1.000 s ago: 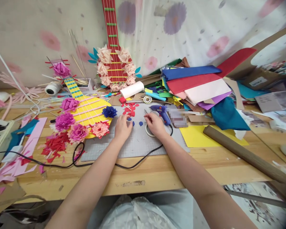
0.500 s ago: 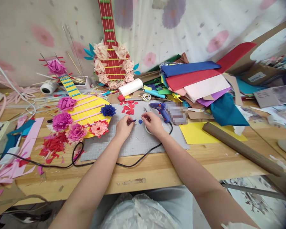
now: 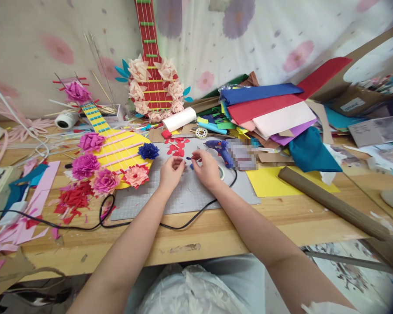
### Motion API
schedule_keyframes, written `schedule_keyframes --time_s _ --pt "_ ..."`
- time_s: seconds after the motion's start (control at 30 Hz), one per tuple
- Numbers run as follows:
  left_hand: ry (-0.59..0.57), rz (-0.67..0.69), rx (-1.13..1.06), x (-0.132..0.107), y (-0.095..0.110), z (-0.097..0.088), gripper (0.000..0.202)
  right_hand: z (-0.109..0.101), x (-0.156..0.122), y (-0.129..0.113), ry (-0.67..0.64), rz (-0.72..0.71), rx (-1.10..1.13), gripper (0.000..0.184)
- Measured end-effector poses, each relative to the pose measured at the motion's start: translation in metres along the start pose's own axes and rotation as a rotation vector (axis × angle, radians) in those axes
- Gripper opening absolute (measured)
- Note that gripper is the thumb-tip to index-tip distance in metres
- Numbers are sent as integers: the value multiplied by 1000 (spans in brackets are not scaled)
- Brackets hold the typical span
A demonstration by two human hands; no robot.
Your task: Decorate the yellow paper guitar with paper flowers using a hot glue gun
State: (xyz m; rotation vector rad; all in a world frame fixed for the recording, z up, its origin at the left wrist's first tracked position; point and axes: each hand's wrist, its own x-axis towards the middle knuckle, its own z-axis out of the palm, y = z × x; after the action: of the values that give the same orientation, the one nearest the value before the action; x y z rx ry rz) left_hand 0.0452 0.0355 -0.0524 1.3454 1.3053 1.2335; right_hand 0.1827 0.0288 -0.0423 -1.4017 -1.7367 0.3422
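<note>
In the head view my left hand [image 3: 170,172] hovers over the grey cutting mat [image 3: 183,198], its fingers loosely bent and apart, with nothing visible in them. Facing it, my right hand [image 3: 205,169] pinches a small dark blue paper petal [image 3: 189,158] at its fingertips. A second blue petal [image 3: 191,166] lies just below, partly covered by the right fingers. Beyond the hands are several red paper petals [image 3: 178,148]. A blue glue gun [image 3: 223,151] rests right of my right hand, near a roll of tape [image 3: 222,173] that the hand partly hides.
Left of the mat lies a yellow paper guitar [image 3: 118,150] with paper flowers; a red one [image 3: 155,87] leans at the back. A black cord [image 3: 183,227] crosses the mat's front. Folded coloured paper [image 3: 268,104] and a brown roll [image 3: 330,203] lie to the right.
The blue petal that was at my left fingertips is now at the right ones. My right hand has shifted slightly left, over the other petal, and the left fingers have loosened.
</note>
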Motion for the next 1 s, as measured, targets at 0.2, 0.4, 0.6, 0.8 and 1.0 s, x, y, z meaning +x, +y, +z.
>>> schedule_keyframes --time_s 0.2,0.4,0.6,0.8,1.0 --pt "-36 -175 -319 2 1 2 29 -1 -6 -6 -156 -125 2 24" --pt "-32 -176 -294 0 2 -3 29 1 1 2 -27 160 342 22" --pt "-65 -216 -246 -2 8 -2 32 7 7 11 -159 265 578 25" --pt "-72 -218 -277 -1 8 -3 38 8 8 11 -151 335 687 31" --pt "-50 -226 -325 -1 10 -4 45 10 8 15 -159 316 748 39"
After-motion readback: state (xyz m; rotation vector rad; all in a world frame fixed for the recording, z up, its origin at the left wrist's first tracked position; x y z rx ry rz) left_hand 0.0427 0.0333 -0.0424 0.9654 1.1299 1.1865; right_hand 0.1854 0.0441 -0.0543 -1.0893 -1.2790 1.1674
